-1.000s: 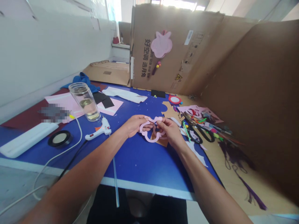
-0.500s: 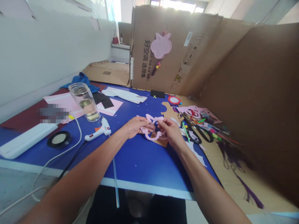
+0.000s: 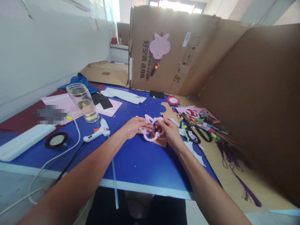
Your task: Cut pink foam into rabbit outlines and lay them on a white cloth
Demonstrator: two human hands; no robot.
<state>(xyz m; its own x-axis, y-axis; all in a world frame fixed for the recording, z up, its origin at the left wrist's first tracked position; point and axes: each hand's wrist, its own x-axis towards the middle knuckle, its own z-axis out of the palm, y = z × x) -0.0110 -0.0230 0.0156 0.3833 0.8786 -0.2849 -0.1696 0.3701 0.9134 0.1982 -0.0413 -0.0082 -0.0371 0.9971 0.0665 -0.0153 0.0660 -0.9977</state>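
Note:
Both hands meet over the blue table mat, holding a pink paper cutout (image 3: pixel 148 137) with a curvy outline and open middle. My left hand (image 3: pixel 137 127) grips its left side, fingers beneath and thumb on top. With thumb and forefinger pinched, my right hand (image 3: pixel 169 130) holds its upper right part. The cutout seems to have more than one layer, but the fingers hide how they join. Under it, on the mat, lies a small brown card piece (image 3: pixel 161 142). To the left of my left hand a white glue gun (image 3: pixel 98 131) rests on its side.
A glass jar of liquid (image 3: pixel 85 106) stands at the left, near black tape (image 3: pixel 57 140) and a white cord. Scissors (image 3: pixel 199 131), paper scraps and purple tassels (image 3: pixel 248 192) crowd the right. Cardboard walls (image 3: pixel 187 56) rise behind and right; a pink flower-like ornament (image 3: pixel 160 46) hangs there.
The view has shifted slightly, so everything sits a little further left. Both hands keep their hold on the pink cutout, with barely any movement of the fingers.

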